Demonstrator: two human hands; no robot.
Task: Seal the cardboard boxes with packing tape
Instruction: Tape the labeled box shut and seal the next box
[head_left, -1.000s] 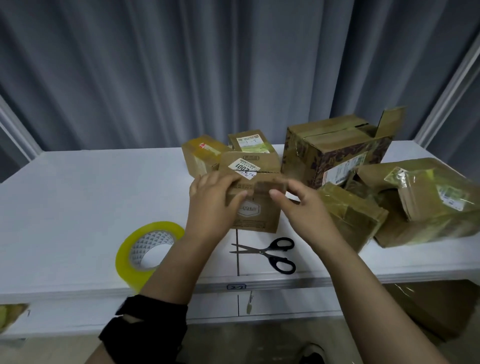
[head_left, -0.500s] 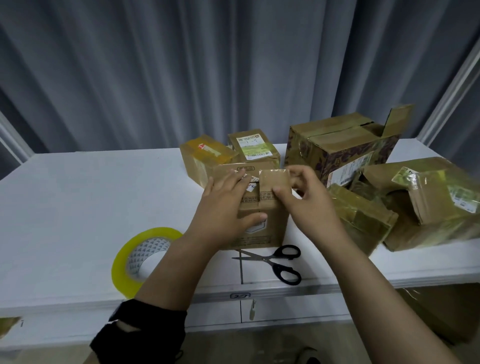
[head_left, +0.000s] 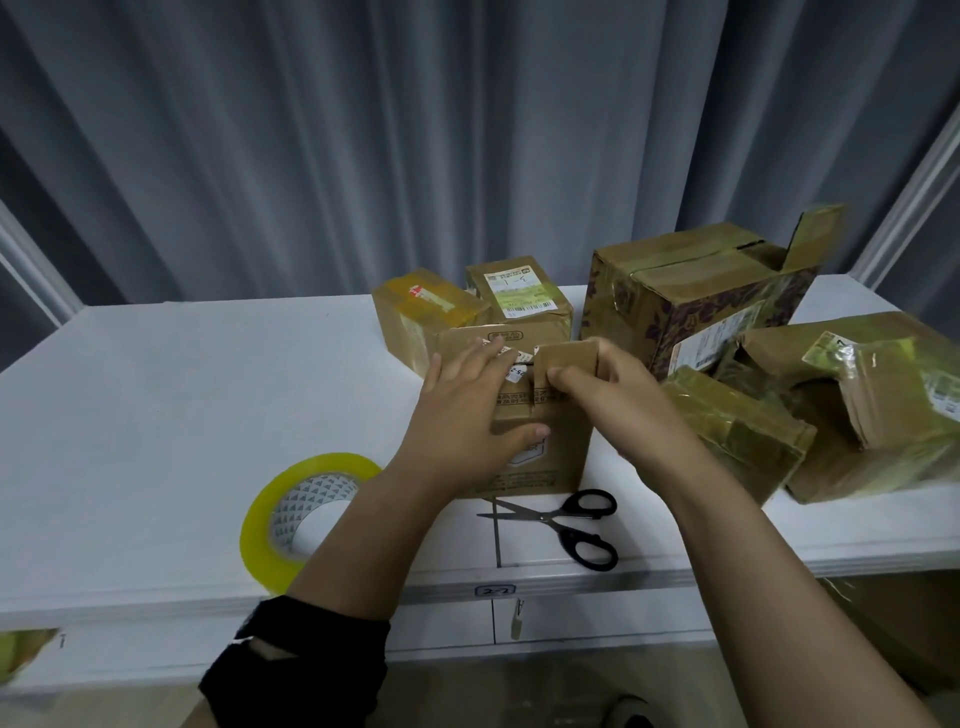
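A small brown cardboard box (head_left: 550, 462) stands on the white table (head_left: 156, 415), near its front edge. My left hand (head_left: 467, 410) lies flat over the box's left flap, thumb on the front face. My right hand (head_left: 613, 384) pinches the box's right flap (head_left: 569, 356), which stands partly raised. A roll of yellow packing tape (head_left: 296, 514) lies on the table to the left, partly behind my left forearm. Black-handled scissors (head_left: 571, 525) lie just in front of the box.
Two small taped boxes (head_left: 426, 312) (head_left: 519, 291) sit behind the held box. A larger box with a raised flap (head_left: 696, 291) stands at the back right. Tape-wrapped parcels (head_left: 737, 431) (head_left: 872, 395) crowd the right side. Grey curtains hang behind.
The box has come closer to the front edge and tipped up. My left hand spread flat over its top, and my right hand took the right flap and folded it inward.
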